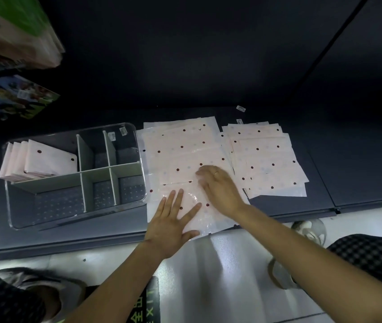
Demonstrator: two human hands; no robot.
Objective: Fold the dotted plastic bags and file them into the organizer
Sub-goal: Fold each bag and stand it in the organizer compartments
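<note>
Pressing flat, both open: left hand [170, 226] and right hand [218, 187] on the top dotted bag [193, 206], long axis running away from the body; organizer [73, 213] just left, nearer the left hand.

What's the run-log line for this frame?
left hand: flat on dotted bag | right hand: pressing bag | organizer: folded bags far-left compartment
</note>
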